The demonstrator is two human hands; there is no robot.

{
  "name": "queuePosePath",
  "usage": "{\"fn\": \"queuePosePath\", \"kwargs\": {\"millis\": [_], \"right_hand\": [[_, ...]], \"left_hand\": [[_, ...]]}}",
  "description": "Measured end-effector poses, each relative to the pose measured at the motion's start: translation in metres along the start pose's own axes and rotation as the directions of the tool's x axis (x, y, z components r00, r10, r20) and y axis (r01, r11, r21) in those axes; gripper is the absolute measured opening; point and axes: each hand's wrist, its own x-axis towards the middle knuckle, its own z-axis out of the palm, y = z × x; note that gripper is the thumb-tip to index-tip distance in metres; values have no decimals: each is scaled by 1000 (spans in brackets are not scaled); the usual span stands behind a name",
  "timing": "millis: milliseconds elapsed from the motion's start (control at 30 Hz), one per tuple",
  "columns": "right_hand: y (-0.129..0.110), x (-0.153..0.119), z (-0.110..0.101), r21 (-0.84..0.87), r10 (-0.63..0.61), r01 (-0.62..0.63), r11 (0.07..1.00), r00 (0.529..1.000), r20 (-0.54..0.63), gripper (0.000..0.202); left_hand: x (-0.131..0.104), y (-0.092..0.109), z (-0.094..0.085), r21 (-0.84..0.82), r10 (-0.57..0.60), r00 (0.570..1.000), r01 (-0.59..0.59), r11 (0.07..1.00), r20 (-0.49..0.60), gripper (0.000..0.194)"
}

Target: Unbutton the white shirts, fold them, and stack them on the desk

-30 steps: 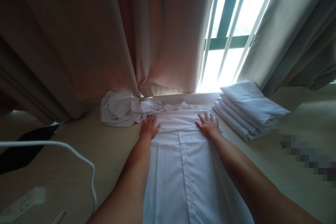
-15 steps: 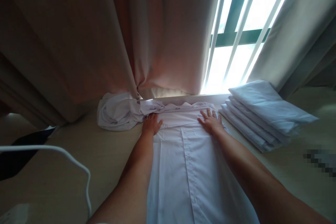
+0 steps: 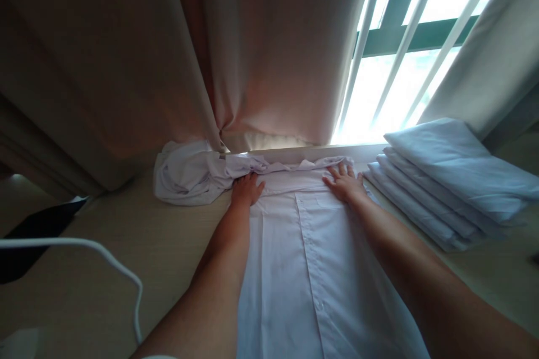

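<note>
A white button-front shirt (image 3: 286, 258) lies spread on the wooden surface, its button strip running toward me. My left hand (image 3: 248, 188) rests flat on the far left part of the shirt, fingers stretched out. On the far right part lies my right hand (image 3: 344, 182), palm down with fingers spread. Beyond both hands the shirt's far end is bunched into a wrinkled ridge. A crumpled heap of white cloth (image 3: 185, 174) sits left of my left hand, touching the bunched end; whether it belongs to the shirt I cannot tell.
To the right stands a stack of folded white cloths (image 3: 455, 179). A white cable (image 3: 101, 244) curves across the left side, near a dark flat object (image 3: 37, 238). Long curtains (image 3: 269, 56) and a bright window (image 3: 404, 78) border the back of the wooden surface (image 3: 181, 241).
The camera view has shifted, so the folded stack and window sit further right. Both hands stay flat on the shirt, with the right hand slightly nearer the bunched edge.
</note>
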Motion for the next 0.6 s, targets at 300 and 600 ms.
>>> {"fn": "queuePosePath", "kwargs": {"millis": [300, 600], "right_hand": [[-3, -3, -3, 1, 5, -5, 1000, 1000, 4, 75], [-3, -5, -6, 41, 2, -2, 999, 1000, -10, 73]], "left_hand": [[-3, 1, -3, -11, 9, 1000, -9, 1000, -18, 64], [-2, 2, -4, -7, 5, 1000, -5, 1000, -7, 64]]}}
